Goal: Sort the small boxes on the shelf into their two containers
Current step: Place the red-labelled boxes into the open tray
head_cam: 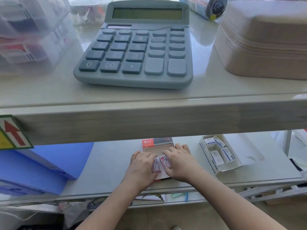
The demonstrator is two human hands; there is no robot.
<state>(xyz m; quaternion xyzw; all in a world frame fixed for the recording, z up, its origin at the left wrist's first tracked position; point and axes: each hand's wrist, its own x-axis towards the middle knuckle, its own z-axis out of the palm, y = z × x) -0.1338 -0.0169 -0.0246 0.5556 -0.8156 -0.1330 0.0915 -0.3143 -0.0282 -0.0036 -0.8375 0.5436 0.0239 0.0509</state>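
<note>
Left hand [142,165] and right hand [178,161] each pinch a red box [156,166] over the red tray [157,142]; crowded fingers could knock one out toward 6 o'clock.

upper shelf board [149,120] low overhead, blue folders [41,168] left, white tray [203,151] right

Red container [157,146] — perhaps half-hidden by hands

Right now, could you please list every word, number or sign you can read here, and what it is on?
"7 8 9", "2 3", "0", "00": keys of the calculator.
Red up arrow, no words: sticker on the shelf edge.
Logo text on the red container: blurred.
Print on the red boxes and blue boxes: too small.
</note>
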